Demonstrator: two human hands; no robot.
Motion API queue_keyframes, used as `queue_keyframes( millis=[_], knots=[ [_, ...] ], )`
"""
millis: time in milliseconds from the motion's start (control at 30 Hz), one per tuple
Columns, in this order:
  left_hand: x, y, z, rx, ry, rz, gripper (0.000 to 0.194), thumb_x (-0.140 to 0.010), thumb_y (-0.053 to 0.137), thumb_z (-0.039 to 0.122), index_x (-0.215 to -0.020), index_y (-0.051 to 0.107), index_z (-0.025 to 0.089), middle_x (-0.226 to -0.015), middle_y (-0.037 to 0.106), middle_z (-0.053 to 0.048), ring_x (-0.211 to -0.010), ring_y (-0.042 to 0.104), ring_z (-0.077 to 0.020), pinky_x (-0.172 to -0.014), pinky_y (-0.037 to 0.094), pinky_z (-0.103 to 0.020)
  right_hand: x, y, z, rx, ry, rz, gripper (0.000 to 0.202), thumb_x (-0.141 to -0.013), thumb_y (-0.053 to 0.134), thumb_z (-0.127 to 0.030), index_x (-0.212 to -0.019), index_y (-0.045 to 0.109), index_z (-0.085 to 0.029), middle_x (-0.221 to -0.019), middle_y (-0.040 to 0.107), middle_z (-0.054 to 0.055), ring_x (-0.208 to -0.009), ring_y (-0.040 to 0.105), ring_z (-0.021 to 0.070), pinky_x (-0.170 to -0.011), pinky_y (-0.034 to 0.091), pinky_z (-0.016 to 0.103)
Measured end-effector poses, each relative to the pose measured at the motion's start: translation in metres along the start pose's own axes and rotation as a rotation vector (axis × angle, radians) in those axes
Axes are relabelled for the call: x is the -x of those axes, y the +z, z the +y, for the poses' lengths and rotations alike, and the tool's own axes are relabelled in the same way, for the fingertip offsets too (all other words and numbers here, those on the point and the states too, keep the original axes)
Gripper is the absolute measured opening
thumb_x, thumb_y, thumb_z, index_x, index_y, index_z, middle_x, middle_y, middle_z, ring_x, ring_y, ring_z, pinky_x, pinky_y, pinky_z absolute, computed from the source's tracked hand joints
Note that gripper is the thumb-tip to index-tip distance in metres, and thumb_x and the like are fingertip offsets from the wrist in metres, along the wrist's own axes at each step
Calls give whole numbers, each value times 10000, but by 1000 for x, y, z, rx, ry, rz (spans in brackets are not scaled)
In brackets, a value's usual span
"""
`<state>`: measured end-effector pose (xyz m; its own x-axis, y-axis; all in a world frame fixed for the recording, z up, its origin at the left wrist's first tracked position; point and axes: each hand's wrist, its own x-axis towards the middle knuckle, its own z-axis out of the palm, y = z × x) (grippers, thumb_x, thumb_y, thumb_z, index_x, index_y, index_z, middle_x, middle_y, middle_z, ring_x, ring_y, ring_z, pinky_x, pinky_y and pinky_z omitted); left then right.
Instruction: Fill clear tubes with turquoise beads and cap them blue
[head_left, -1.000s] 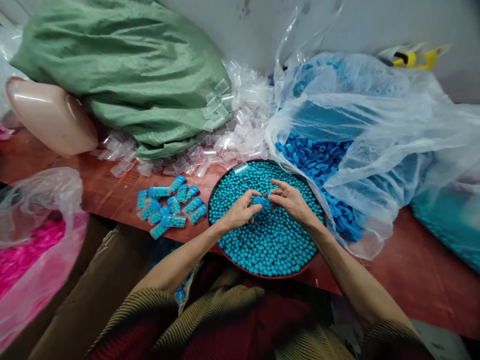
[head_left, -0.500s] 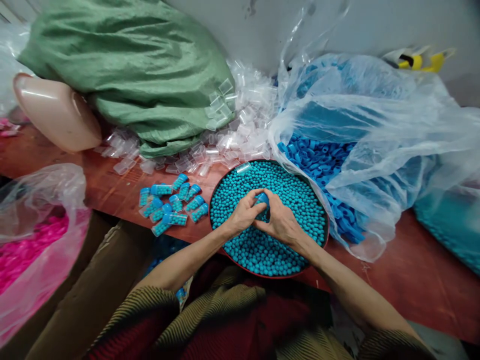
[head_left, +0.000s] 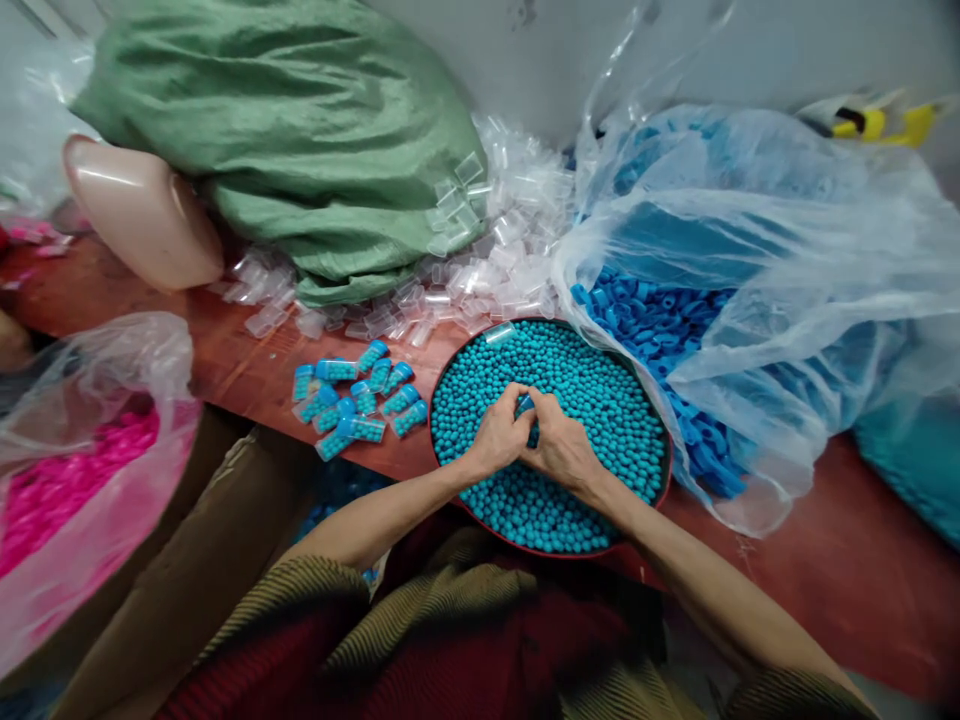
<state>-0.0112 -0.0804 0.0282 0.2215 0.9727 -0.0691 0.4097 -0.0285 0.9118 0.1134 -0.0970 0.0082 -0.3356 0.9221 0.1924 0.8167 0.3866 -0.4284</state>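
Over a round red tray (head_left: 663,492) full of small blue balls (head_left: 559,520), my left hand (head_left: 501,432) and my right hand (head_left: 561,440) meet. Between them they hold a small container with a blue cap (head_left: 527,405), mostly covered by my fingers. One clear tube (head_left: 499,334) lies on the balls at the tray's far edge. Left of the tray, several capped tubes filled with blue balls (head_left: 367,428) lie in a loose group on the red table (head_left: 247,385).
A green sack (head_left: 300,150) and a pile of clear tubes (head_left: 517,240) stand behind. At the right is a plastic bag (head_left: 787,260) with blue caps (head_left: 660,320). A pink tub (head_left: 142,215) and a bag of pink pieces (head_left: 90,480) are at the left.
My hands have closed more tightly around the small container, hiding more of it. The whole view has shifted slightly, and part of another person's arm now shows at the left edge.
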Motion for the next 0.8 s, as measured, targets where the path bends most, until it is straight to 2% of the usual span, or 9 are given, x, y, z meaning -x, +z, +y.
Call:
queue_keyframes(
  millis=[67, 167, 267, 333, 433, 500, 633, 733, 800],
  knots=[
    [3, -16, -3, -113, 20, 36, 219, -842, 470, 236, -1049, 532, 201, -779, 583, 9, -704, 543, -144, -698, 436, -261, -1, -4, 0, -6, -30, -18, 656, -827, 517, -401, -1392, 276, -169, -1165, 542, 174, -862, 623, 272, -569, 514, 343],
    [11, -56, -13, -295, 13, 220, 321, -863, 458, 263, -1175, 510, 208, -935, 637, -28, -819, 585, -174, -787, 445, -286, 0, -6, 8, -30, -30, 50, 625, -867, 475, -410, -1408, 271, -172, -1221, 521, 186, -857, 630, 265, -636, 540, 389],
    [20, -98, -35, -527, -63, 440, 363, -887, 422, 273, -1232, 508, 198, -1086, 622, -69, -951, 578, -214, -859, 428, -315, 6, -3, 18, -32, -7, 81, 558, -896, 433, -383, -1391, 315, -153, -1164, 565, 175, -824, 637, 260, -649, 543, 396],
    [27, -120, -51, -704, -166, 515, 413, -894, 404, 275, -1291, 484, 194, -1132, 591, -103, -990, 566, -250, -858, 423, -343, 7, -2, 18, -6, -36, 78, 516, -905, 426, -357, -1367, 353, -139, -1143, 581, 176, -849, 636, 267, -647, 540, 388],
    [30, -142, -71, -912, -311, 570, 451, -889, 411, 317, -1323, 478, 212, -1094, 575, -137, -988, 551, -301, -822, 422, -380, -1, -5, 1, 38, -157, 57, 475, -899, 457, -328, -1333, 404, -142, -1137, 589, 181, -945, 614, 286, -729, 528, 403],
    [25, -157, -81, -978, -314, 594, 456, -890, 409, 349, -1316, 489, 207, -1111, 574, -146, -1020, 528, -318, -852, 408, -401, -18, -8, -24, 43, -294, -11, 494, -868, 527, -326, -1318, 424, -150, -1146, 587, 179, -984, 594, 294, -797, 503, 419],
    [-4, -190, -98, -968, -228, 500, 473, -896, 401, 384, -1313, 481, 176, -1213, 557, -144, -1121, 479, -291, -954, 362, -398, -67, 7, -89, 70, -517, -163, 822, -713, 723, -388, -1387, 329, -131, -1285, 497, 214, -1083, 539, 319, -862, 454, 420],
    [-28, -211, -108, -915, -235, 302, 517, -887, 408, 452, -1341, 446, 207, -1293, 518, -135, -1199, 427, -305, -975, 350, -448, -103, 37, -121, 219, -468, -269, 1020, -599, 803, -416, -1409, 282, -79, -1297, 460, 298, -1080, 538, 371, -886, 414, 477],
    [-37, -218, -114, -918, -273, 183, 547, -867, 418, 518, -1349, 436, 260, -1342, 484, -120, -1239, 380, -350, -977, 323, -534, -120, 58, -130, 308, -411, -389, 1038, -592, 807, -406, -1413, 273, -60, -1289, 451, 337, -1065, 549, 388, -847, 433, 487]
  ],
)
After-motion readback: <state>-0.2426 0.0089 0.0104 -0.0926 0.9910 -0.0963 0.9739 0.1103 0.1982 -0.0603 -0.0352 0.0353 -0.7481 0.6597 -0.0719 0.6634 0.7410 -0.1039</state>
